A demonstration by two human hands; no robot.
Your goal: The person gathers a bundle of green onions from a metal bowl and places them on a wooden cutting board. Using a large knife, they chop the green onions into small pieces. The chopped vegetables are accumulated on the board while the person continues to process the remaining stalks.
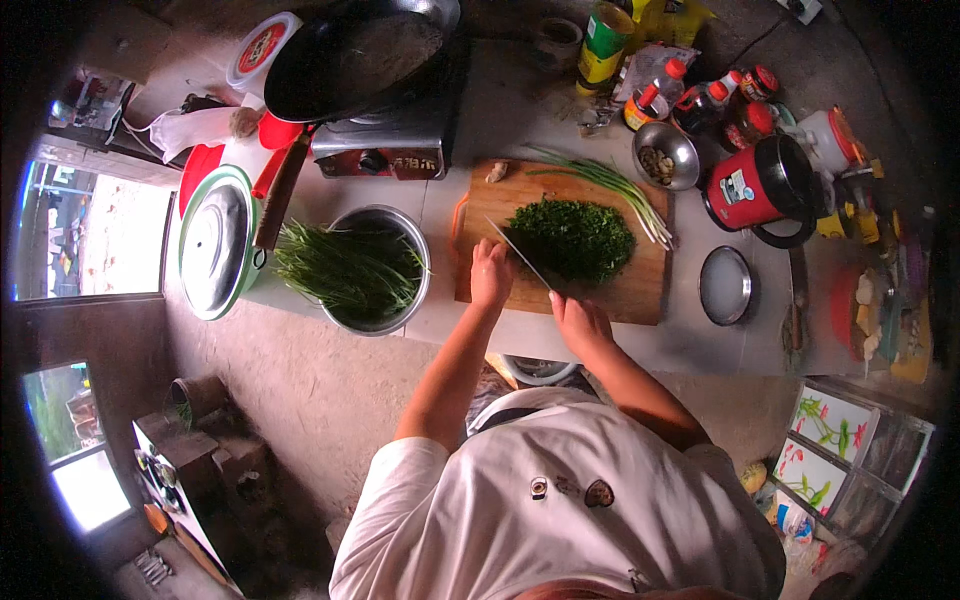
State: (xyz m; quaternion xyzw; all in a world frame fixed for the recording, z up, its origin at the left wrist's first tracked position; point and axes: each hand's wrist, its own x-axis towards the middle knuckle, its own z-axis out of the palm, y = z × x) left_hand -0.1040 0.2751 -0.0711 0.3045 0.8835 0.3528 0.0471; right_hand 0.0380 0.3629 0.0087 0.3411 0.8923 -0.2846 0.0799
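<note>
My right hand grips the handle of a kitchen knife, whose blade slants up to the left along the edge of a heap of finely chopped greens. My left hand is at the blade's left side, fingers bent; whether they touch the blade or hold anything, I cannot tell. Both hands are over the near part of a wooden cutting board. Spring onions lie across the board's upper right, and a piece of ginger or similar root rests near its top left.
Left of the board, a metal basin holds long green leaves. Beyond are a gas stove, a wok and a lidded green-rimmed basin. To the right are a small metal bowl, a red electric pot, a shallow dish and sauce bottles.
</note>
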